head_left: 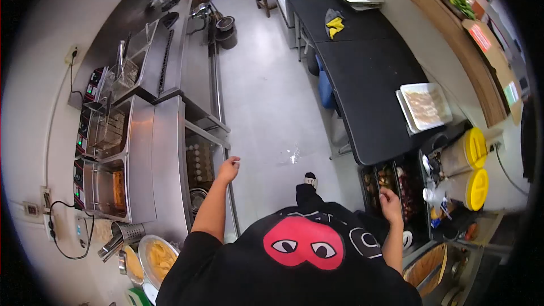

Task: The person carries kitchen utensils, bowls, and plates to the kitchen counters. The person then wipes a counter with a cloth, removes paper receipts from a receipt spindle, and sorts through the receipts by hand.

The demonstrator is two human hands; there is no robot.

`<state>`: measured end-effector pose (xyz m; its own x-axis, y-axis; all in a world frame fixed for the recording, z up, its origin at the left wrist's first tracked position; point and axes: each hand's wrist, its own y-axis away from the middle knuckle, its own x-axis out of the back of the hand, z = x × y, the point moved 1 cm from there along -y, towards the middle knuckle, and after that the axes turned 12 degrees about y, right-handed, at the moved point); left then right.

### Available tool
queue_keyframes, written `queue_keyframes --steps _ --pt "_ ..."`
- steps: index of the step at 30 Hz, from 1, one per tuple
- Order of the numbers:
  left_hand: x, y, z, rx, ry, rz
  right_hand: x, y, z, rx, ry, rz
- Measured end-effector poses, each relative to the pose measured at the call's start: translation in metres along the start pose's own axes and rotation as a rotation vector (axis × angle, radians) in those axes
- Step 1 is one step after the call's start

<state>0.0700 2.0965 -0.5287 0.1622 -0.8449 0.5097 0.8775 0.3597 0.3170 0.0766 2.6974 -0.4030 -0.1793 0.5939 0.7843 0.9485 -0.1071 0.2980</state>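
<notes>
My left hand (229, 169) hangs over the edge of the steel counter (170, 153) on the left, its fingers loosely curled and nothing showing in them. Below that hand, an open shelf inside the counter holds a tray of eggs (198, 161). On the right, my right hand (391, 205) is over the black food bins (403, 187), fingers bent inward, with no object visible in it. Whether it touches the bins I cannot tell. Dark red and greenish food pieces lie in the bins.
Fryers (110, 184) with wire baskets line the left wall. A black table (368, 79) on the right bears a white tray (426, 106) and a grey-yellow cloth (334, 24). Yellow-lidded containers (477, 190) stand beyond the bins. A shiny patch (292, 154) marks the aisle floor.
</notes>
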Motion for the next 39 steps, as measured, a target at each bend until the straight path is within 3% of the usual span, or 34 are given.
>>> queue_keyframes --steps 3,6,8,10,14,15,17,19,22,24,26,28,30,31,35,39 --pt "-0.020 -0.016 0.010 0.042 -0.073 -0.083 0.002 -0.077 0.000 0.079 -0.068 0.001" --pt "-0.024 -0.007 0.001 0.273 -0.102 -0.143 0.017 -0.149 -0.048 0.099 -0.072 -0.004" --pt "-0.012 0.001 -0.011 0.278 -0.241 -0.109 0.031 -0.187 -0.091 0.184 -0.002 -0.014" --pt "0.001 -0.003 -0.089 0.433 -0.121 0.025 0.026 -0.229 -0.113 0.262 -0.078 0.011" --pt "0.036 0.013 -0.055 0.662 0.019 0.120 0.026 -0.293 -0.175 0.333 -0.037 0.028" --pt "0.044 0.008 -0.082 0.465 -0.176 0.043 0.021 -0.309 -0.188 0.315 -0.066 0.005" --pt "0.055 -0.012 -0.087 0.397 -0.272 -0.044 0.013 -0.342 -0.216 0.270 -0.131 -0.015" --pt "0.070 -0.049 -0.054 0.477 -0.246 -0.084 0.004 -0.372 -0.246 0.308 -0.088 0.045" --pt "0.073 -0.126 -0.063 0.854 0.013 0.186 -0.016 -0.422 -0.277 0.335 -0.058 0.137" --pt "0.091 -0.199 -0.104 0.622 -0.002 0.179 -0.025 -0.448 -0.305 0.332 -0.041 0.208" --pt "0.115 -0.269 -0.078 0.509 -0.096 0.120 -0.032 -0.473 -0.329 0.258 0.017 0.214" --pt "0.142 -0.337 0.033 0.491 -0.155 -0.027 -0.033 -0.499 -0.358 0.205 0.063 0.234" --pt "0.166 -0.431 -0.010 0.263 -0.139 0.056 -0.033 -0.530 -0.373 0.207 0.098 0.259" --pt "0.176 -0.466 0.005 0.183 -0.160 0.033 -0.032 -0.547 -0.379 0.210 0.126 0.283" --pt "0.176 -0.593 0.105 0.054 -0.157 -0.010 -0.031 -0.625 -0.379 0.149 0.183 0.349" --pt "0.112 -0.638 0.246 -0.075 -0.145 -0.174 -0.043 -0.722 -0.362 -0.075 0.274 0.406"
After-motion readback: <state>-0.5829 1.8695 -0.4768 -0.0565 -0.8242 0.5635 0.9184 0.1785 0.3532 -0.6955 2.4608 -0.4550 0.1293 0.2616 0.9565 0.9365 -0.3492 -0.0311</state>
